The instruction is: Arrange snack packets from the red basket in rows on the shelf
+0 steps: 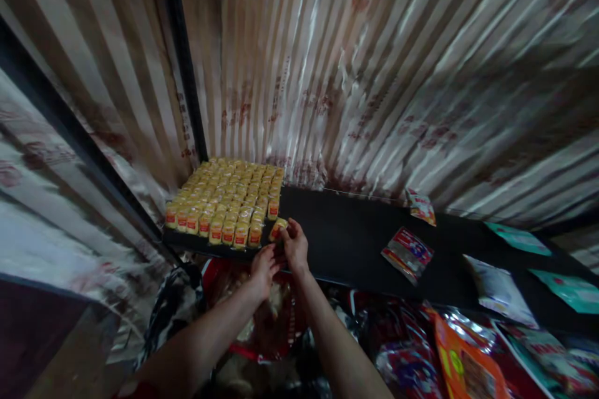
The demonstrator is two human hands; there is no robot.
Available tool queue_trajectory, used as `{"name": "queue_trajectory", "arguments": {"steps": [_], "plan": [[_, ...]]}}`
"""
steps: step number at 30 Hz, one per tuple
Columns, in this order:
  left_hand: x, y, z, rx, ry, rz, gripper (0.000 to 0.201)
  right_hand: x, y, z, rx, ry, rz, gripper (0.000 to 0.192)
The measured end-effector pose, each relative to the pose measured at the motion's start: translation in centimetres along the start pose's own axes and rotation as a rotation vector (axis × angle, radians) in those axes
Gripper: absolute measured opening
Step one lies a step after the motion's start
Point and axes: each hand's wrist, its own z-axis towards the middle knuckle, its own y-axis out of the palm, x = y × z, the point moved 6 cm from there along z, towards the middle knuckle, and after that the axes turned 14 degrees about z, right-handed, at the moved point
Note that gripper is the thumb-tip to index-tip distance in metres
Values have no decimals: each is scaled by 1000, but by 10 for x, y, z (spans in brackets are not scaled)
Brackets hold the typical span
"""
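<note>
My right hand (296, 248) pinches a small yellow packet (277, 229) with a red label, held at the front edge of the black shelf (337, 237). Just left of it, my left hand (265, 267) is lower, its fingers loosely bent and apart, and I see nothing held in them. Many matching yellow packets (229, 193) stand in tight rows at the shelf's left end, red labels facing front. One packet at the front right corner of the block (273, 207) stands a little back from the front row.
Below the shelf is a red basin (213, 274) with contents I cannot make out. Farther right on the shelf lie a red and clear bag (408, 254), a small upright pack (421, 206), a white bag (500, 290) and teal packs (518, 238). An orange pack (468, 358) sits below.
</note>
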Motion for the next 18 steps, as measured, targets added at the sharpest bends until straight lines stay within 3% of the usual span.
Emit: {"name": "queue_trajectory", "arguments": {"steps": [8, 13, 18], "plan": [[16, 11, 19, -17, 148, 20, 34, -4, 30, 23, -77, -82, -121, 38], [19, 15, 29, -2, 188, 6, 33, -11, 34, 35, -51, -157, -261, 40], [24, 15, 33, -7, 231, 35, 33, -2, 32, 35, -89, -140, -217, 49]]}}
